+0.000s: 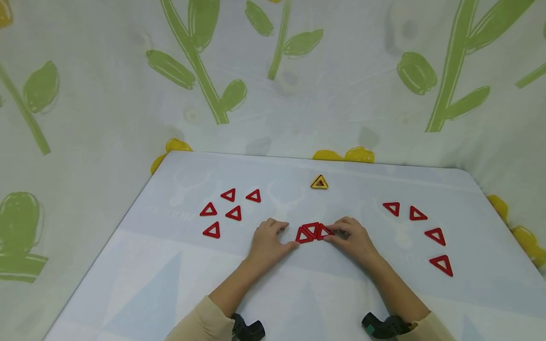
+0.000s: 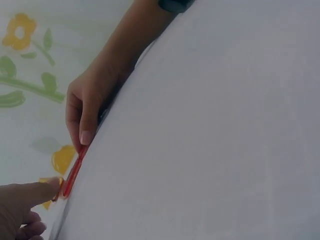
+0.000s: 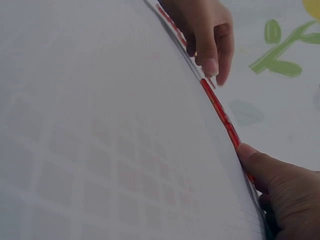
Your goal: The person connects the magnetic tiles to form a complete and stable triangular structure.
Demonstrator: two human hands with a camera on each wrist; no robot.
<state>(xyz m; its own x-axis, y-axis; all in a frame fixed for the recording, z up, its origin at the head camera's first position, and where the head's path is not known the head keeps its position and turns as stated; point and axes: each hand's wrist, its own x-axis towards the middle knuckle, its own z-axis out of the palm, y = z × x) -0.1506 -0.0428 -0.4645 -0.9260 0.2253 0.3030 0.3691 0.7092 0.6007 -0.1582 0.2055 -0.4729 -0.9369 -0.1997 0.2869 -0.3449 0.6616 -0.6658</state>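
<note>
Three red triangle frames lie edge to edge in a short row on the table: a left triangle [image 1: 304, 240], a middle triangle [image 1: 311, 224] and a right triangle [image 1: 319, 232]. My right hand [image 1: 353, 239] pinches the outer corner of the right triangle between thumb and fingers. On the other side, my left hand [image 1: 269, 242] has its thumb and fingers spread apart, the thumb tip close to the left triangle's lower corner. Whether that thumb touches it, I cannot tell. The right wrist view shows the red row [image 3: 218, 109] edge-on, with the right thumb [image 3: 255, 159] against its near end.
Several loose red triangles [image 1: 208, 214] are scattered to the left, and several more [image 1: 439, 258] to the right. Behind the row sits a yellow triangle [image 1: 314, 185] with a dark reddish centre. A patterned cloth [image 1: 332, 104] rises beyond the white table's [image 1: 264, 303] back edge.
</note>
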